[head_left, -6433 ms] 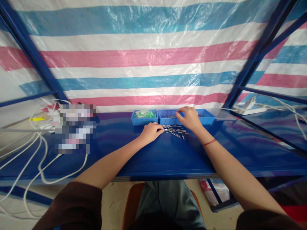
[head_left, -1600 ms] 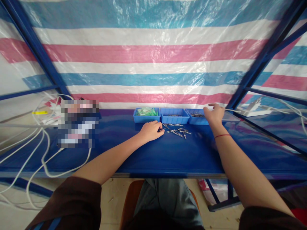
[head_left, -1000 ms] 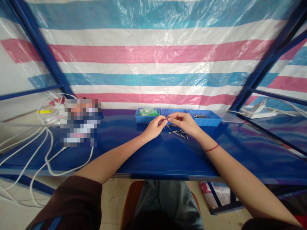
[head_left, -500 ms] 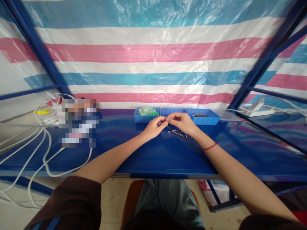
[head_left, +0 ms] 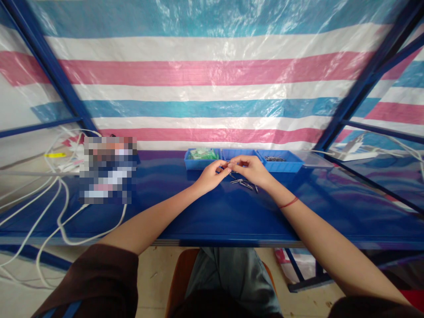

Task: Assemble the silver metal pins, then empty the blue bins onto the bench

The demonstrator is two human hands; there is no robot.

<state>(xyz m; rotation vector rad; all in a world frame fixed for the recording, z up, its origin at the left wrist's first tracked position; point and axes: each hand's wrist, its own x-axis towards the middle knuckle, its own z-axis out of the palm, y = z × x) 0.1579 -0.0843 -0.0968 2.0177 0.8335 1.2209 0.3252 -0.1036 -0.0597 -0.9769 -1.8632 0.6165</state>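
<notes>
In the head view, your left hand [head_left: 213, 177] and your right hand [head_left: 253, 171] meet above the blue table [head_left: 198, 225], fingertips to fingertips, each hand's thumb curled toward its forefinger. The tips cover one another, so I cannot tell whether either pinch is closed tight, or whether a small piece sits between them. The loose metal pins [head_left: 245, 184] lie on the table on your side of that meeting point and to its right, just beside and partly beneath your right hand, which is clearly the nearer of your two. Their long axes do not agree: the left-hand ones run nearly crosswise to you, those in the middle slant down toward your right, and the one at the right end points more nearly at you. Part of the heap is hidden by your fingers. Beyond your hands three blue bins stand side by side: the left bin [head_left: 202, 165] holds green and clear packets [head_left: 202, 154], the middle bin [head_left: 239, 153] is mostly masked by your right hand, and the right bin [head_left: 281, 167] holds thin dark pieces [head_left: 275, 159]. That last bin sits just past your right hand, well apart from your left.
</notes>
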